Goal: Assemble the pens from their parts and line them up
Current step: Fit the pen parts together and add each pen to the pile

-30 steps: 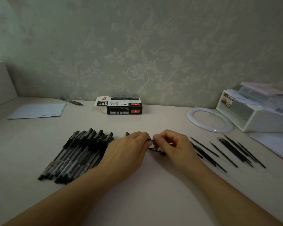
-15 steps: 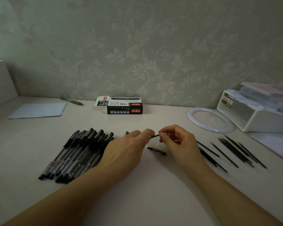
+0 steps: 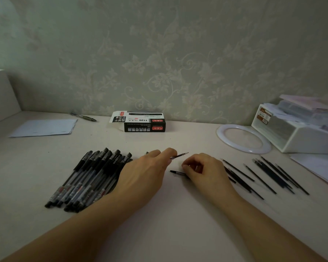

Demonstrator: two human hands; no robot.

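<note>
Right now I judge we are mid-assembly on one pen: my left hand [image 3: 142, 174], at frame centre, holds a pen [image 3: 179, 155] whose metal tip pokes out up and to the right past the fingers; most of its barrel is hidden under the hand, so I cannot tell how complete it is. My right hand [image 3: 204, 170], just right of centre, is curled down over a short black piece [image 3: 176, 173] lying on the table [image 3: 169, 224], which I take for a cap. Fingers look to be touching its right end, though whether they truly pinch it I cannot tell.

Next move, as I read it: lift that piece, turn it to line up with the exposed tip, and push it on straight. The tip is thin and the piece small, so the two hands need to meet squarely; a skewed push would miss the tip.

Finished pens [image 3: 89, 178] lie in a tight slanted batch in the lower left-centre, overlapping one another, black caps toward the top of the frame, clear barrels with red print lower down. They are bunched rather than neatly rowed, so lining up looks unfinished. Thin black refills [image 3: 263, 176] are scattered at right-centre, some well apart, a few running under my right hand, which suggests more pens to build.
</note>
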